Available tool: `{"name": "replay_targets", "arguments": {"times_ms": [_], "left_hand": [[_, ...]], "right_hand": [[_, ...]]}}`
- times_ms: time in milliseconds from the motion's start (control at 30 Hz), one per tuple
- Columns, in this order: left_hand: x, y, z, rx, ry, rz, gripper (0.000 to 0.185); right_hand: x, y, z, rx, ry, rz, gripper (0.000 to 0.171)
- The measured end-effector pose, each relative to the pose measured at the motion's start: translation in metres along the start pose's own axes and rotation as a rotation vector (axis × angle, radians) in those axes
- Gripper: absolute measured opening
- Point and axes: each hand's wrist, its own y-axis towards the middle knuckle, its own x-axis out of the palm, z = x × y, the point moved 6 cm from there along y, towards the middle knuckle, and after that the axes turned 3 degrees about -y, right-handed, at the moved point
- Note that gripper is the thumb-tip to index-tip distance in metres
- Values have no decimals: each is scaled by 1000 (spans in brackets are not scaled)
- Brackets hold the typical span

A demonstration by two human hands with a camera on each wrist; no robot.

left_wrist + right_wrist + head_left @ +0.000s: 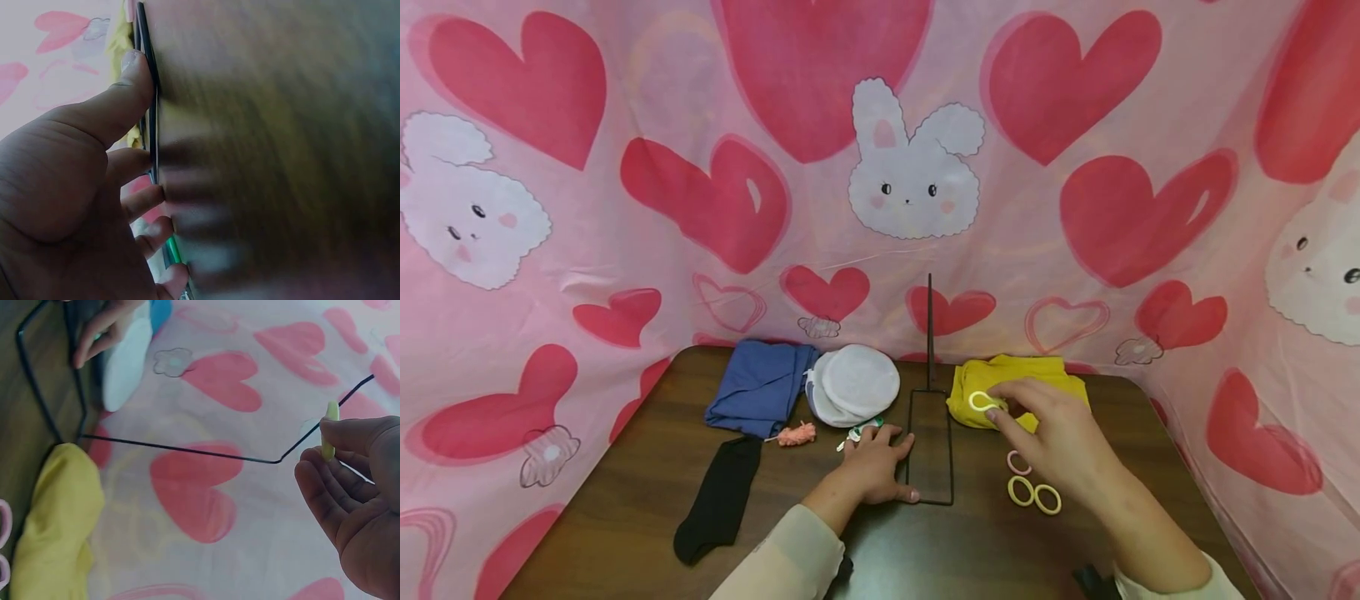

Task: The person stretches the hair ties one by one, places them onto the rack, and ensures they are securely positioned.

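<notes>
We have our left hand [874, 467] flat on the dark table [625, 500], fingers straight and spread, the thumb and fingertips pressing along the left edge of the wire stand [930, 454], whose rectangular base lies on the table and whose thin rod rises at its 12 o'clock end. Our right hand [1060, 446] hovers at about 2 o'clock from that base, over the yellow cloth [977, 383], and pinches one pale yellow ring [981, 402] between thumb and forefinger, the other fingers loosely curled and holding nothing; the right wrist view shows the ring held edge-on just beside the rod. As far as we can judge, the work is near its start: the rod looks bare, with no ring on it, and this is the first ring lifted. Three rings are left on the table at 4 o'clock from the base, below our right hand: a pink ring [1018, 462] and two yellow rings [1034, 495] touching side by side. At 10 o'clock of the base lie a white mesh pouch [853, 383] and a blue cloth [756, 387], with a small pink tuft [796, 434] just beside them and a black sock [718, 500] at 8 o'clock, all untouched. A green-and-white object peeks out by our left fingertips; we cannot tell what it is.
</notes>
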Motion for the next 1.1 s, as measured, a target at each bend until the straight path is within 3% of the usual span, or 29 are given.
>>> {"name": "replay_targets", "arguments": {"times_ms": [167,400,633,767,967,1100], "left_hand": [[-1,1,-2,-7,-13,-12,95],[-1,4,-3,-10,3,-20,94],[1,6,-3,-3,21,-16,95],[0,6,-3,0,14,-20,94],[0,6,-2,-1,1,-24,94],[1,7,-3,-9,1,-28,95]], "right_hand": [[-5,14,-13,-66,23,45,34],[-12,31,-30,-102,77,17,32],[-15,43,-44,-149,116,45,28],[-12,48,-46,-171,114,58,27],[-7,53,-42,-170,121,43,45],[-5,55,-38,-172,121,33,32]]}}
